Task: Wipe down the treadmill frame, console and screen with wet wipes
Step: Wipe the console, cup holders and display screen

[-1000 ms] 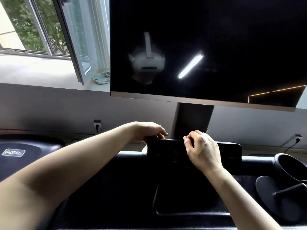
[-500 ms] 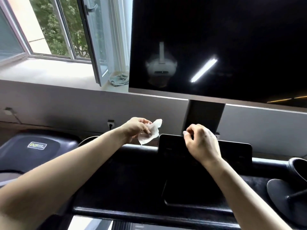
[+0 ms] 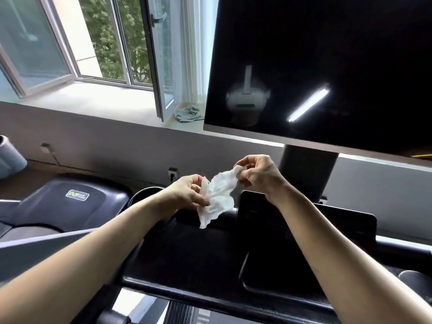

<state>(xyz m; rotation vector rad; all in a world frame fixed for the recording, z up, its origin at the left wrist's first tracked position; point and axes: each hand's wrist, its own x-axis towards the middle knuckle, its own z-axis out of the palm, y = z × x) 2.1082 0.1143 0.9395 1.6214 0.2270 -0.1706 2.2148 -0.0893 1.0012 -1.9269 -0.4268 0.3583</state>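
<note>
The person appears to be between wiping strokes, opening out a crumpled white wet wipe (image 3: 219, 197). The left hand (image 3: 189, 192) pinches its lower left edge between thumb and fingertips; the right hand (image 3: 257, 176) pinches its top corner, the other fingers curled. The wipe hangs in the air between them.

Next, probably, it must be spread flat over the fingers and pressed to a surface. The large glossy black screen (image 3: 327, 66) stands just above the fingers, the matte black console deck (image 3: 187, 253) beneath them.

Beyond the left fingers are an open window (image 3: 159, 66) and a grey rag (image 3: 188, 113) on the sill.
</note>
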